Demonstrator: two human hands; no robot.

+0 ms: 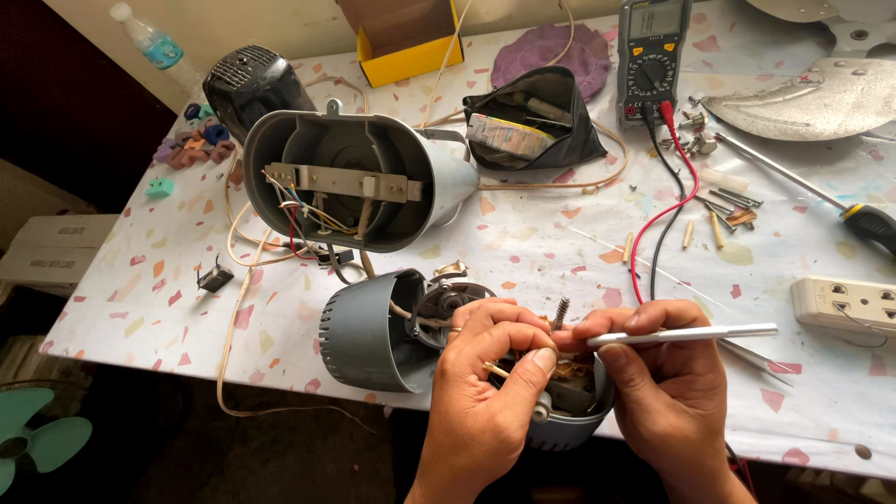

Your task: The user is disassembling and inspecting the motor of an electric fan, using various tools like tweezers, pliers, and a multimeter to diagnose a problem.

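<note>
Speckled worktable (523,252), fan parts spread out. Near edge, below open grey housing (350,182): left hand (485,392) clamped on fan motor (560,411), steadying it; right hand (667,373) pinching silver tweezers (691,334), tips toward windings.

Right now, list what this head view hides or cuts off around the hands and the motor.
- Motor: its windings are mostly covered by the left hand and right hand.
- Silver tool: its working tip is hidden behind the fingers.
- Multimeter: the top is cut off by the picture edge.
- Screwdriver: the handle end runs off the right edge.
- Green fan blade: cut off at the left edge.
</note>
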